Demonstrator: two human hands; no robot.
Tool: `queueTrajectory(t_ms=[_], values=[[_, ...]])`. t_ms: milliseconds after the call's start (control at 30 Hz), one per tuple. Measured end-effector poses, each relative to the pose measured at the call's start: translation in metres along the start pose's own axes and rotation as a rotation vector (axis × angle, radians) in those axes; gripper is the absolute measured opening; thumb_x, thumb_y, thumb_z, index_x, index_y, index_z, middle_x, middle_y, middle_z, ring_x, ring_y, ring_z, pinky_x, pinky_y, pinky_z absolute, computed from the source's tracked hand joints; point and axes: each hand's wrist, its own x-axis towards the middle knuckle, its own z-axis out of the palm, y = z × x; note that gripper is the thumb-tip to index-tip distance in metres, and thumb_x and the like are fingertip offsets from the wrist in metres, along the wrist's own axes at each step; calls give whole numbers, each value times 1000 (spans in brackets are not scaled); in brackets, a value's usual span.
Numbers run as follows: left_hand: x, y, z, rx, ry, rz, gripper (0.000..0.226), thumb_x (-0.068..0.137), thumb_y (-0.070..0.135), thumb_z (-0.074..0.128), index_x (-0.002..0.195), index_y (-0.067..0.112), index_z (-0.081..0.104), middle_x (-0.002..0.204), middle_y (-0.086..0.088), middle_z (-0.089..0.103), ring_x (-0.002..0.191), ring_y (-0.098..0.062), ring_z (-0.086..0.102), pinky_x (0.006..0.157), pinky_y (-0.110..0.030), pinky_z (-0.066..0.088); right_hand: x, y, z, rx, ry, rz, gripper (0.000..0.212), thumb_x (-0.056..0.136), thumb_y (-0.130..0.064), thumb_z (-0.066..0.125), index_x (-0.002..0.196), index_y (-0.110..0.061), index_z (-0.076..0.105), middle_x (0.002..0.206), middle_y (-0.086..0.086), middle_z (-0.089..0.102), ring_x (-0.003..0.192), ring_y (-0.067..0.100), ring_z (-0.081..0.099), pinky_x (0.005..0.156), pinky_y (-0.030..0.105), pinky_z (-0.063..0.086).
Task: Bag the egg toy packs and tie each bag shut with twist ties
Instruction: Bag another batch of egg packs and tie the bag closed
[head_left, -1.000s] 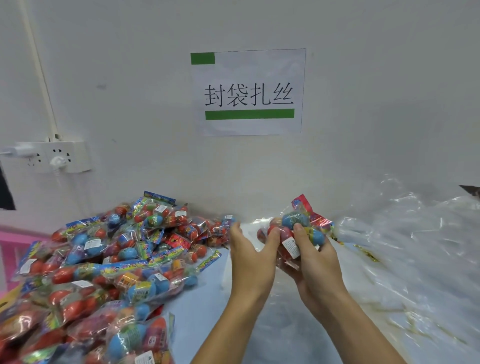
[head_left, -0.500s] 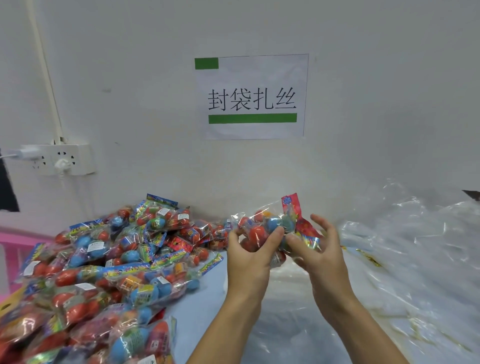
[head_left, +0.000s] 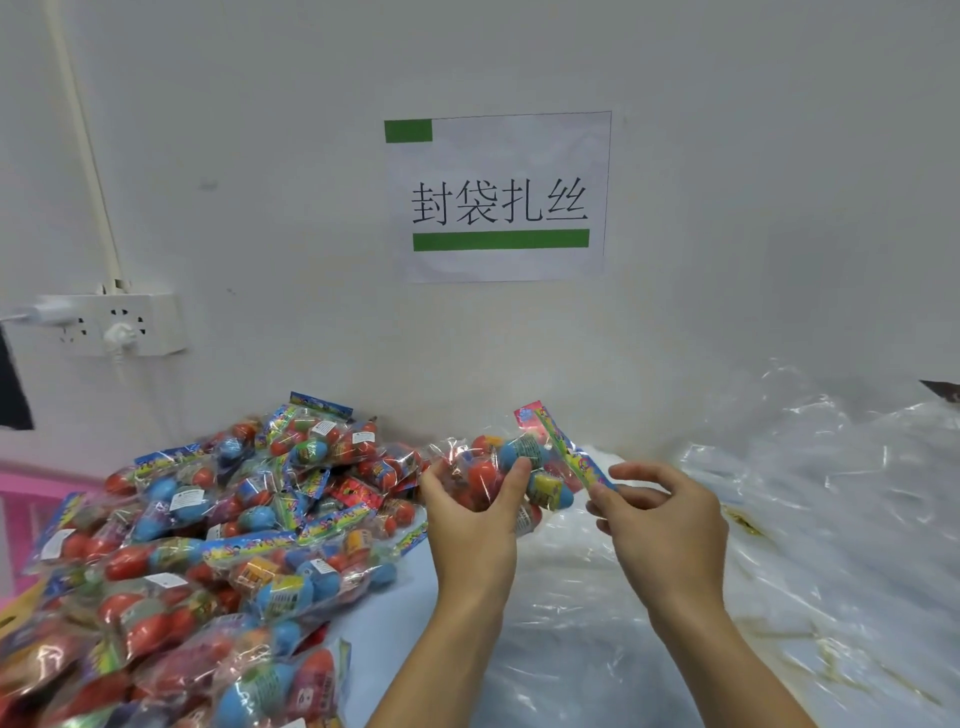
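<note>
Barely begun: left hand (head_left: 470, 512) gripping one egg pack (head_left: 511, 467), right hand (head_left: 667, 525) pinching its header, heap (head_left: 218, 525) unbagged, no tie visible.

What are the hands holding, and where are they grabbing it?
An egg toy pack: left hand grips its egg-filled body, right hand fingers pinch its header card end.

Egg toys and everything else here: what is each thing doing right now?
Held egg toy pack: lifted, between both hands.
Left hand: grips the pack's eggs.
Right hand: pinches the pack's header strip.
Pile of packs: heaped on the table.
Clear bags: crumpled, lying loose.
Wall socket: two plugs in.
</note>
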Motion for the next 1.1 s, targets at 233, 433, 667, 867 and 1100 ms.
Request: queueTrajectory(t_ms=[233,433,667,867,1100], values=[[3,-3,-5,-6,-69,-32,50,76,25,85,114,29,52,107,4,69,83,4,69,62,-9,52,-1,-8,-2,118,-191,18,21,82,-19,75,99,-28,66,64,-5,69,55,6,62,62,29,47],[2,0,-11,142,-347,-4,58,74,23,87,120,32,51,94,13,73,86,0,71,68,-13,55,10,-5,-10,94,-204,80,10,87,-27,77,88,-17,74,81,7,75,74,25,72,64,36,57],[3,1,-11,124,-304,-21,62,74,30,86,125,29,51,106,5,71,89,-1,71,68,-14,55,13,-3,-10,150,-234,94,10,87,-22,77,94,-18,71,88,6,76,83,21,75,67,33,61],[5,4,-14,114,-360,-28,54,78,22,83,122,22,53,93,9,76,86,-6,73,66,-13,54,11,-7,-15,157,-219,62,25,80,-10,82,101,-21,72,77,2,77,72,20,76,65,35,63],[4,3,-14,115,-429,-51,41,81,24,80,109,34,52,86,22,73,81,3,71,62,-9,52,14,-1,-14,165,-101,20,32,79,-20,85,104,-25,65,83,3,74,77,21,74,59,35,59]])
